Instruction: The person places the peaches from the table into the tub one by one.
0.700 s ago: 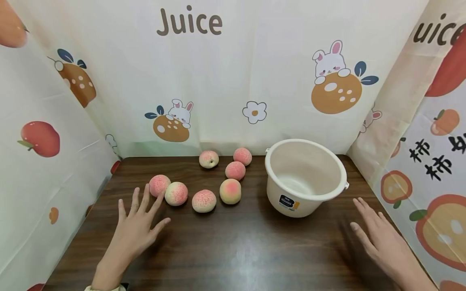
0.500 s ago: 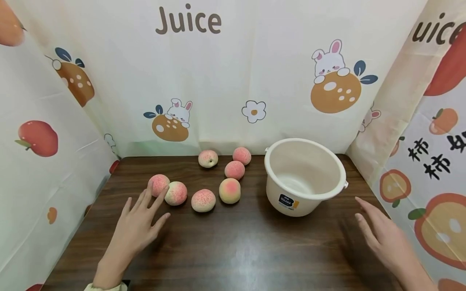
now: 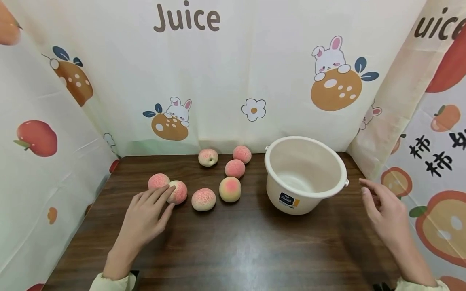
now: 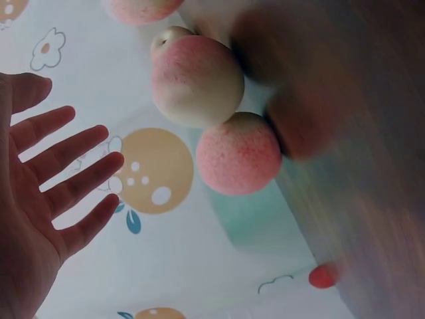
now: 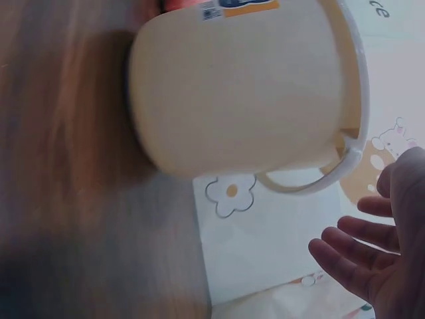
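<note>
My left hand (image 3: 143, 220) hovers at the left, its fingers overlapping the near side of a pale pink-speckled peach (image 3: 178, 193) in the head view. A pinker peach (image 3: 157, 180) touches that one from behind. The left wrist view shows the left hand (image 4: 60, 173) with spread, nearly straight fingers, a gap away from the speckled peach (image 4: 198, 83). To the right of a cream plastic bucket (image 3: 276, 188), my right hand (image 3: 387, 214) is raised with loosely bent fingers and holds nothing. Seen from the right wrist, the bucket's handle (image 5: 309, 186) hangs along its side, near the fingers.
Several more peaches lie mid-table, including a speckled one (image 3: 204, 199), a yellowish one (image 3: 230, 190) and a pale one (image 3: 208, 157) at the back. The dark wooden table (image 3: 225, 250) meets a printed curtain (image 3: 218, 81) at its back and sides.
My left hand has shifted right, from over the pinker peach toward the speckled one, its fingers drawing closer together. My right hand has risen toward the bucket's rim level. Peaches and bucket stay put.
</note>
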`<action>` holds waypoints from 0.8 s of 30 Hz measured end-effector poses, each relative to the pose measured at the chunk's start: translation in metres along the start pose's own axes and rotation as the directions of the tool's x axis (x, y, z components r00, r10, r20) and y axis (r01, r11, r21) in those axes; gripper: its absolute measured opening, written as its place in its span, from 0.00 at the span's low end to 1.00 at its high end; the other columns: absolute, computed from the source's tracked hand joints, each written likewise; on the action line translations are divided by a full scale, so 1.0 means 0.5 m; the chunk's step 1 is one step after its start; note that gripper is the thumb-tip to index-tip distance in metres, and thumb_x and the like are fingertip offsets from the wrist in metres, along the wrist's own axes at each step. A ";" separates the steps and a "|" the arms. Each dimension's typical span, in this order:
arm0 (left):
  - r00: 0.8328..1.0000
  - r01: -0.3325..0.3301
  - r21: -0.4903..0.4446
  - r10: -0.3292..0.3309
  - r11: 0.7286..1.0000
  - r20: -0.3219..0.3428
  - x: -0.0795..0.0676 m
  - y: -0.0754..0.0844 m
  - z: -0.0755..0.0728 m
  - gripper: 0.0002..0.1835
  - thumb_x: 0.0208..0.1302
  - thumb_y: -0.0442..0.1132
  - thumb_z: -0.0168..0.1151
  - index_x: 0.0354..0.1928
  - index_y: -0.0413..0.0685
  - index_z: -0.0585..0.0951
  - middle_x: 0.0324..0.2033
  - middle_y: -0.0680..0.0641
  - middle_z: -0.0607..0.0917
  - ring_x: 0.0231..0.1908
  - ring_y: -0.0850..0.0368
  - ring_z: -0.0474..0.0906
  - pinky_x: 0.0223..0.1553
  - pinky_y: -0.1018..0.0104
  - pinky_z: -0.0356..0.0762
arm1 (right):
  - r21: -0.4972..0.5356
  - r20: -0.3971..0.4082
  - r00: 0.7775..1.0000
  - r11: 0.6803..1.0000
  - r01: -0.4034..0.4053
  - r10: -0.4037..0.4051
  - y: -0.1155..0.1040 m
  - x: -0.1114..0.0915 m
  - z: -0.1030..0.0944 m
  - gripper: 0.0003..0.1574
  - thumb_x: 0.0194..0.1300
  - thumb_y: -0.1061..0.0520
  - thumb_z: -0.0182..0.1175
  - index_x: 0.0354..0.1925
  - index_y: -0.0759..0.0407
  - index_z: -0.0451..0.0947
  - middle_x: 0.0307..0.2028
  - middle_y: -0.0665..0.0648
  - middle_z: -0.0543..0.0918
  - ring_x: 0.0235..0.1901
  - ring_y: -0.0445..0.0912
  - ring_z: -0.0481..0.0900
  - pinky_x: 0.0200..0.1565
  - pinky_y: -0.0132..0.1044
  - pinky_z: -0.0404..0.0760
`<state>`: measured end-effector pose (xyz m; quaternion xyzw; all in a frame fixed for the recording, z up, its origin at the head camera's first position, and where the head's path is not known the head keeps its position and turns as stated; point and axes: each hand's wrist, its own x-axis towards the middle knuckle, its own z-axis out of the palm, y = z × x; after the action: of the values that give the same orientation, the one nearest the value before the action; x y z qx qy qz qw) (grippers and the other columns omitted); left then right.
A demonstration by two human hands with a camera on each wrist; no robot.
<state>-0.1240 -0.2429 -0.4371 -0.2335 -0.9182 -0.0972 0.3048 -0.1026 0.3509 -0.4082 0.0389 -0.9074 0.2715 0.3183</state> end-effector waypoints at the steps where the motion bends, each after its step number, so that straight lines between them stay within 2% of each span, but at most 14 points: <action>1: 1.000 -0.002 -0.003 0.002 1.000 -0.004 0.002 0.001 0.002 0.24 0.65 0.45 0.65 0.62 0.48 0.84 0.54 0.42 0.88 0.53 0.41 0.84 0.53 0.38 0.76 | -0.001 -0.003 1.000 1.000 -0.016 0.016 -0.002 0.007 0.001 0.19 0.75 0.61 0.60 0.61 0.59 0.83 0.44 0.59 0.85 0.40 0.11 0.66 0.41 0.06 0.65; 5: 1.000 -0.016 -0.012 0.016 1.000 -0.010 0.010 0.005 0.009 0.20 0.65 0.44 0.64 0.57 0.46 0.86 0.51 0.43 0.89 0.52 0.42 0.83 0.53 0.38 0.77 | 0.026 0.023 0.993 0.993 -0.116 0.116 -0.010 0.038 0.009 0.20 0.77 0.54 0.59 0.62 0.56 0.82 0.48 0.55 0.85 0.41 0.11 0.69 0.42 0.05 0.66; 9: 0.999 -0.032 -0.021 0.032 0.999 -0.009 0.016 0.011 0.015 0.18 0.65 0.44 0.64 0.54 0.45 0.87 0.50 0.43 0.89 0.53 0.42 0.82 0.51 0.38 0.77 | 0.088 0.074 0.972 0.970 -0.228 0.222 -0.015 0.070 0.020 0.24 0.78 0.47 0.57 0.66 0.54 0.80 0.49 0.43 0.82 0.36 0.13 0.75 0.40 0.08 0.72; 12: 0.999 -0.043 -0.021 0.043 0.999 -0.005 0.023 0.015 0.019 0.18 0.65 0.45 0.65 0.53 0.45 0.87 0.51 0.43 0.89 0.53 0.42 0.82 0.50 0.39 0.77 | 0.116 0.110 0.956 0.951 -0.285 0.273 -0.015 0.096 0.030 0.27 0.78 0.44 0.56 0.68 0.53 0.78 0.48 0.34 0.80 0.33 0.14 0.78 0.37 0.11 0.75; 17: 0.998 -0.062 -0.025 0.062 0.998 0.013 0.034 0.024 0.028 0.18 0.66 0.45 0.64 0.54 0.45 0.87 0.52 0.43 0.89 0.53 0.41 0.82 0.52 0.41 0.77 | 0.141 0.155 0.938 0.933 -0.331 0.309 -0.009 0.137 0.043 0.30 0.77 0.42 0.57 0.68 0.57 0.78 0.40 0.26 0.79 0.29 0.17 0.79 0.31 0.17 0.78; 24: 0.996 -0.083 -0.053 0.086 0.995 0.040 0.045 0.035 0.039 0.18 0.66 0.43 0.65 0.55 0.46 0.87 0.52 0.44 0.89 0.55 0.43 0.82 0.57 0.42 0.77 | 0.110 0.178 0.940 0.943 -0.313 0.291 -0.005 0.176 0.062 0.29 0.77 0.41 0.58 0.63 0.58 0.82 0.30 0.23 0.75 0.27 0.25 0.76 0.27 0.22 0.76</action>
<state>-0.1413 -0.2132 -0.4386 -0.2818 -0.9110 -0.1026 0.2831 -0.1891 0.3418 -0.3746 -0.0576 -0.9043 0.3748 0.1960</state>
